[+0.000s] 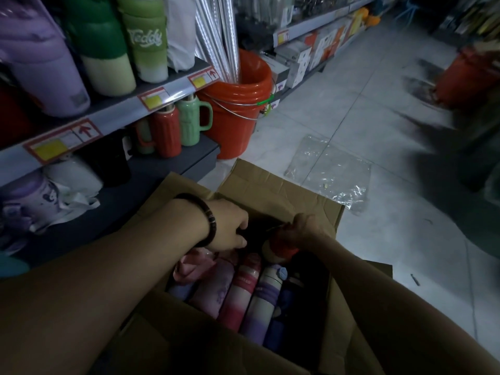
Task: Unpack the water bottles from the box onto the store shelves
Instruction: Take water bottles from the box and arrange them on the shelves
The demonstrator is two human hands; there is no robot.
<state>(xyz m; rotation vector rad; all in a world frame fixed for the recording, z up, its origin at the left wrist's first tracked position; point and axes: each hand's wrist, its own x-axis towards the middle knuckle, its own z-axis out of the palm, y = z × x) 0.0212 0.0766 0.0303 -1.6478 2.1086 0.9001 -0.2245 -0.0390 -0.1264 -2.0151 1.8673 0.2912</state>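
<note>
Open cardboard box (273,190) low centre on the tiled floor (378,109), just beside the bottom shelf (173,161); inside, water bottles lying side by side, packed close: pink-and-red bottle (243,290), white-and-purple bottle (266,296) touching it on the right, pink floral bottle (213,290) on the left, something dark blue further right, too dim to name. Above that row, within the box's outline: red-and-cream bottle (278,249), tilted, clamped at its far end by right hand (305,226), fingers curled round it. Left hand (230,226) reaching into the box's far left corner, dark beaded bracelet (207,220) on the wrist, fingers bent down into shadow; can't tell whether closed on anything. On the bottom shelf: red flask (169,131) and green handled flask (192,123) upright, touching; wrapped purple bottle (29,201) further left. Upper shelf (108,115), yellow price tags along its edge: green "Teddy" bottle (146,39), green-and-cream bottle (102,50), big lilac bottle (40,63), all upright. Orange bucket (238,104) at the shelf end, silver rolls standing in it. Clear plastic bag (330,169) flat on the tiles just beyond the box. Second orange bucket (465,77) well apart, far right, blurred.
</note>
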